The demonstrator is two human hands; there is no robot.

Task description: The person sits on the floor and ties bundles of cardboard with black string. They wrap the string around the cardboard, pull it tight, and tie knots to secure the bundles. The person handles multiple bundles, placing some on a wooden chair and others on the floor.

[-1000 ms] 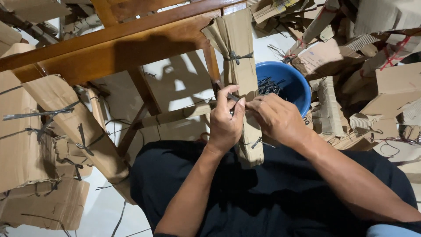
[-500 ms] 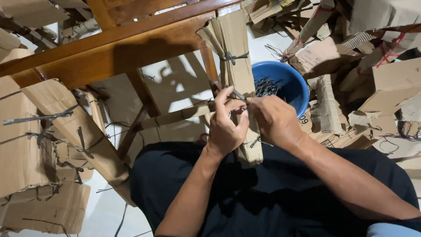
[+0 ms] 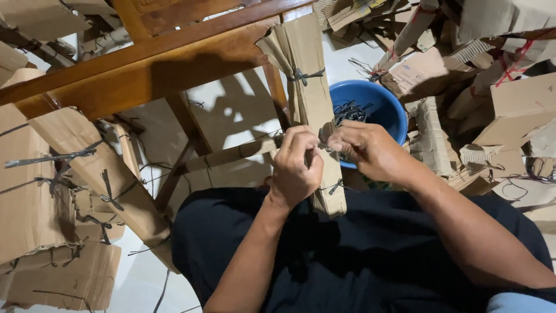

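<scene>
While both hands pinch its tie — left [image 3: 296, 168] | right [image 3: 365, 152] | cardboard bundle [image 3: 310, 98] — long axis running lap-to-table.

One head-worn camera supplies the only view. It looks steeply down from above the person's lap, close to the left hand [image 3: 295, 168] and right hand [image 3: 365, 152] at frame centre. The person's dark-clothed legs fill the near edge. The far edge reaches a wooden frame [image 3: 145, 64] and floor. With one view, no overlap applies.
</scene>
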